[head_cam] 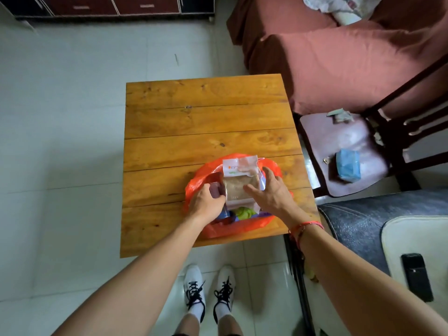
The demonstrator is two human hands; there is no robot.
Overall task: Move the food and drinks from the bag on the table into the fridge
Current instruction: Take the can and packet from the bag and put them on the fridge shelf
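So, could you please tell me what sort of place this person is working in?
Probably a home living room: a sofa draped in reddish-brown cloth, a dark wooden chair, and a square wooden table on a pale tiled floor.

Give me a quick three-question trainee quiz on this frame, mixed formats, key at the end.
1. True or false: the orange bag lies on the wooden table.
2. Multiple choice: the right hand, fingers spread, touches A) the bread packet B) a glass jar C) a milk carton.
3. Short answer: which hand curls its fingers round the small dark item just beside the packet?

Key: 1 true. 2 A. 3 the left hand.
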